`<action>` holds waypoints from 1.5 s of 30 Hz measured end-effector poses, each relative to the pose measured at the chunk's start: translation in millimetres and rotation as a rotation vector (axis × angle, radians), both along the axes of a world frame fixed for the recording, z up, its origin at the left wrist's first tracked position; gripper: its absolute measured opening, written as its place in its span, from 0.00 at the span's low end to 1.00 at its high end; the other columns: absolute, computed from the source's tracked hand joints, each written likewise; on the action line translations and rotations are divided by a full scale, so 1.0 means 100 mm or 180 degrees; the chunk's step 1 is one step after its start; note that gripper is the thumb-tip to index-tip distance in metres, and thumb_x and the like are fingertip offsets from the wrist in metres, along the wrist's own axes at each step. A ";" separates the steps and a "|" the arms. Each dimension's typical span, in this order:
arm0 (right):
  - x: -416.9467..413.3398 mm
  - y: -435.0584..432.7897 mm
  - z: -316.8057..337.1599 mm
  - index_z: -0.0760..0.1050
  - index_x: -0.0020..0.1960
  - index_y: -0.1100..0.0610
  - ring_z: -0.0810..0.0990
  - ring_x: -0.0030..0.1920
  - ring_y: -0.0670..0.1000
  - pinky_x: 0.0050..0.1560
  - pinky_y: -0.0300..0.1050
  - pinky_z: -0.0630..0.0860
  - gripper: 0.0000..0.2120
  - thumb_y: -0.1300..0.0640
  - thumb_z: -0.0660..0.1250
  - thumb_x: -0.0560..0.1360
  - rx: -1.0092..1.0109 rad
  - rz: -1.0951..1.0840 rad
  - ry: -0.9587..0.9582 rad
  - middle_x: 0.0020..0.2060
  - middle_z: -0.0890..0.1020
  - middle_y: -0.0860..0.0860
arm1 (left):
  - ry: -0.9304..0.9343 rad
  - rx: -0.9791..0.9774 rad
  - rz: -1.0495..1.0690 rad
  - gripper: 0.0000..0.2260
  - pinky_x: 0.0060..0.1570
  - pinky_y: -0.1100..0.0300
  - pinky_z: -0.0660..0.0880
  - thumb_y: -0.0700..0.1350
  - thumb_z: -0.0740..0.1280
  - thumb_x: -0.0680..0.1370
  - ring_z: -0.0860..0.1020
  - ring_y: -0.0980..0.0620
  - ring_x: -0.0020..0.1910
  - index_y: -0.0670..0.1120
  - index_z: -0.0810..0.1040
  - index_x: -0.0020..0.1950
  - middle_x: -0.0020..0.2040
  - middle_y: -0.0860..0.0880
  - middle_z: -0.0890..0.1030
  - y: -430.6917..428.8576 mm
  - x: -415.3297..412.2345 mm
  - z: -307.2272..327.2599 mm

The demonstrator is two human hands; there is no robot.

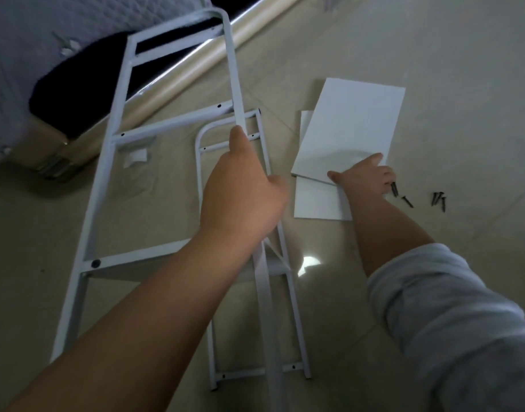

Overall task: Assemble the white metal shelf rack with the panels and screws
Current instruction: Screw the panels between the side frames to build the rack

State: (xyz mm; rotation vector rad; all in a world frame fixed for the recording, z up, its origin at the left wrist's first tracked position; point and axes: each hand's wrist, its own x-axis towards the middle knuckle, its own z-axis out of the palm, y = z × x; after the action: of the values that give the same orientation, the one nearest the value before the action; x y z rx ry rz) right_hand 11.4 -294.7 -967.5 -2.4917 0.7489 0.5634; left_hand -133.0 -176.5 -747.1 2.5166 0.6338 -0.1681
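Observation:
My left hand [243, 185] grips the right rail of a white metal side frame [118, 138], which stands tilted up off the floor. A second white frame [288, 322] lies flat on the floor beneath it. To the right lie two stacked white panels [353, 123]. My right hand [365, 176] rests on the near edge of the top panel, thumb and forefinger spread on it, while its curled fingers hold black screws [394, 188]. More loose black screws [438, 200] lie on the floor just right of that hand.
A bed with a grey quilt [32, 40] and a pale wooden side rail [172, 81] fills the upper left. A scrap of clear plastic wrap [136, 157] lies under the raised frame. Pale floor tiles [433, 55] stretch to the right.

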 end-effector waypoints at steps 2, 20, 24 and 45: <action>-0.01 -0.05 -0.02 0.52 0.71 0.59 0.60 0.68 0.63 0.64 0.56 0.63 0.45 0.40 0.72 0.66 -0.0043 0.0009 -0.0117 0.67 0.61 0.65 | 0.0006 -0.0005 0.0020 0.27 0.24 0.76 0.67 0.43 0.61 0.77 0.68 0.59 0.31 0.44 0.55 0.74 0.38 0.56 0.66 -0.01 -0.02 0.01; 0.26 -0.21 0.49 0.73 0.58 0.66 0.77 0.58 0.58 0.55 0.45 0.72 0.20 0.55 0.69 0.72 0.1103 -0.0220 -0.1014 0.57 0.78 0.60 | -0.0037 0.0284 0.0045 0.25 0.25 0.66 0.61 0.41 0.59 0.78 0.68 0.55 0.32 0.40 0.55 0.73 0.38 0.49 0.70 0.00 0.05 -0.06; 0.25 -0.12 0.85 0.72 0.55 0.65 0.76 0.56 0.58 0.54 0.45 0.69 0.13 0.59 0.63 0.75 0.1097 0.0120 -0.1363 0.53 0.78 0.60 | 0.0251 0.0762 0.0071 0.15 0.35 0.61 0.65 0.43 0.62 0.78 0.74 0.47 0.43 0.38 0.66 0.62 0.47 0.45 0.76 -0.02 0.07 -0.03; -1.48 -0.19 1.19 0.60 0.33 0.57 0.63 0.33 0.52 0.29 0.35 0.52 0.11 0.55 0.58 0.71 0.0518 0.2180 -0.2143 0.28 0.61 0.48 | 0.0255 0.1904 -0.1504 0.16 0.35 0.58 0.64 0.52 0.56 0.80 0.72 0.46 0.38 0.42 0.67 0.61 0.46 0.43 0.78 1.94 -0.48 0.03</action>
State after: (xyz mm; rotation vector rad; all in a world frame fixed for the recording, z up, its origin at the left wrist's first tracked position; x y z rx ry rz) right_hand -136.9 -314.1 -848.5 -2.4968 -0.3992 -0.0343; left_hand -180.8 17.5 -743.9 3.2233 0.1023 -0.2830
